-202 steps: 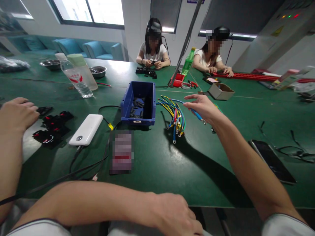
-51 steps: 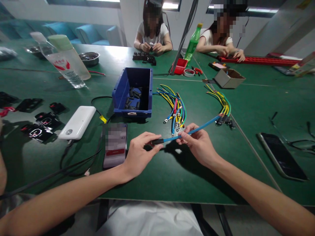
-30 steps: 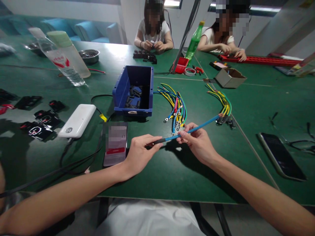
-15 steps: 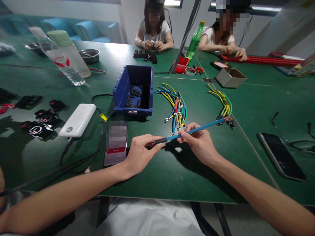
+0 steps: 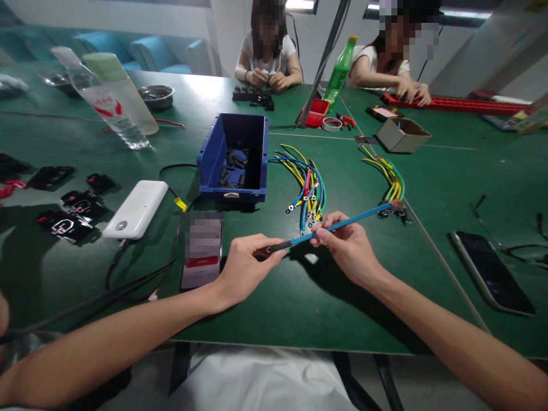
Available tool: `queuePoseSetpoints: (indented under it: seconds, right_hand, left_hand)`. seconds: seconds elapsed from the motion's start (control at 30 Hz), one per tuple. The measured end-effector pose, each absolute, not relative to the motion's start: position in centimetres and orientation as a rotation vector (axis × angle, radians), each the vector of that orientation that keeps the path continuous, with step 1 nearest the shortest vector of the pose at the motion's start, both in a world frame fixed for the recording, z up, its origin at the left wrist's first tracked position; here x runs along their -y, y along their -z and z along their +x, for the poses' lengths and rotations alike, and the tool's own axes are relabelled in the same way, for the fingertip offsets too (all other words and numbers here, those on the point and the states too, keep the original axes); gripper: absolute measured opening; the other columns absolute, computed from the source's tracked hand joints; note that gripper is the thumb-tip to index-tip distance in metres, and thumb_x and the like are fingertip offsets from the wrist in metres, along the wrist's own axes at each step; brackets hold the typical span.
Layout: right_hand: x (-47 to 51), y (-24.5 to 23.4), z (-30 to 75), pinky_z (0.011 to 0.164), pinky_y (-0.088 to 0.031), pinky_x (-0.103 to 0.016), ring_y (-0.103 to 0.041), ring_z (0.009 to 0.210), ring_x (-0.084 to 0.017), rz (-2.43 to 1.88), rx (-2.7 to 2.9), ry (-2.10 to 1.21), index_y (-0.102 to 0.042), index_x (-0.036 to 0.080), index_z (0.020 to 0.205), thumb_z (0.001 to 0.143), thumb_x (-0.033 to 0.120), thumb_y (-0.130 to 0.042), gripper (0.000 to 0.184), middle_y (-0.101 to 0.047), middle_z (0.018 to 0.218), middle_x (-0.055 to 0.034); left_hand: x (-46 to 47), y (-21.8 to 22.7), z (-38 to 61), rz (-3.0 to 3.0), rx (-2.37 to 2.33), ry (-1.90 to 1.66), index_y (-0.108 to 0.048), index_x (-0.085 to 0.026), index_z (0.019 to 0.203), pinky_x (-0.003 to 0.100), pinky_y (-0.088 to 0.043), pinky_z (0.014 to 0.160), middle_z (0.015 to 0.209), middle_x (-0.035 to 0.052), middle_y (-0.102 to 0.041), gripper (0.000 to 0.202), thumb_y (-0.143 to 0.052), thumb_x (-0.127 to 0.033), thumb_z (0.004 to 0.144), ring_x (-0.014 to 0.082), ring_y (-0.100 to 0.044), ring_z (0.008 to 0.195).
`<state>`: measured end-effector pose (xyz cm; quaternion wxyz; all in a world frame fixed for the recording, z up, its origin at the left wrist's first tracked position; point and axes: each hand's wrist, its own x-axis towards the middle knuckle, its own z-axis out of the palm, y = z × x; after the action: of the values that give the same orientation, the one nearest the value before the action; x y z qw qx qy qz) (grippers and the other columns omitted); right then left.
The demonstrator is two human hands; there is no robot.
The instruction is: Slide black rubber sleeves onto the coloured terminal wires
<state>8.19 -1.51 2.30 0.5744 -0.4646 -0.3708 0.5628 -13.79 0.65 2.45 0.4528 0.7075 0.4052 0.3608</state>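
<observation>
A blue cable (image 5: 363,216) lies slantwise across both hands, above the table. My left hand (image 5: 248,268) pinches its near end, where a black sleeve (image 5: 281,246) covers the cable and a lug shows by the fingertips. Thumb and fingers of my right hand (image 5: 353,251) are closed around the cable's middle. Bare copper strands (image 5: 397,203) show at the far right end. Just beyond my right hand, a bundle of yellow, blue and green wires (image 5: 322,191) with ring terminals rests on the table. A second wire bundle (image 5: 393,177) lies farther right, behind the copper end.
A blue bin (image 5: 205,171) holding black sleeves stands ahead. Left are a phone (image 5: 201,274), a white power bank (image 5: 136,210) and cables. Another phone (image 5: 492,274) and glasses (image 5: 522,250) lie right. Two people sit opposite, near a green bottle (image 5: 340,71) and a cardboard box (image 5: 402,137).
The cable's copper end has risen slightly, and both hands keep nearly the same place and hold. Across the table, the right-hand person's hands have shifted along the red strip.
</observation>
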Motion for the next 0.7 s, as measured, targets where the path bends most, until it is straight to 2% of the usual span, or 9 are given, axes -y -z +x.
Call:
queuePoseSetpoints:
  seconds: [0.2,0.33,0.53,0.7]
  right_hand:
    - [1.5,-1.9,8.2,0.066,-0.056,-0.023,-0.066,0.070,-0.011,-1.108,0.906,-1.184,-0.059,0.023,0.089,0.073,0.024,-0.080,0.027,-0.068,0.081,0.0022]
    - [1.8,-1.7,7.7,0.069,-0.054,-0.023,-0.063,0.074,-0.010,-1.101,0.937,-1.124,-0.062,0.024,0.105,0.074,0.025,-0.079,0.035,-0.068,0.089,0.0008]
    - [2.4,-1.7,6.6,0.077,-0.053,-0.030,-0.064,0.081,-0.013,-1.061,1.071,-1.305,-0.058,0.024,0.116,0.071,0.028,-0.080,0.050,-0.068,0.088,-0.0005]
    - [2.7,-1.6,6.6,0.070,-0.053,-0.028,-0.064,0.073,-0.012,-1.010,1.107,-1.415,-0.051,0.025,0.118,0.070,0.027,-0.080,0.056,-0.067,0.084,0.0011]
  left_hand:
    - [-0.4,-2.8,-13.8,1.753,-0.978,-0.774,-0.075,-0.016,0.103,0.022,-0.049,0.062,0.078,0.0043,-0.069,0.023,-0.061,-0.022,0.085,0.0122,-0.061,0.067]
    - [0.0,-2.7,-13.7,1.664,-0.925,-0.711,-0.073,-0.015,0.108,0.022,-0.052,0.062,0.076,0.0047,-0.069,0.027,-0.061,-0.025,0.087,0.0125,-0.064,0.066]
    - [1.0,-2.6,-13.2,1.521,-0.893,-0.680,-0.071,-0.012,0.111,0.023,-0.055,0.060,0.079,0.0063,-0.073,0.031,-0.064,-0.028,0.085,0.0136,-0.068,0.065]
    - [1.4,-3.0,-12.6,1.513,-0.892,-0.656,-0.068,-0.012,0.106,0.025,-0.057,0.067,0.081,0.0063,-0.074,0.028,-0.065,-0.029,0.084,0.0165,-0.072,0.072]
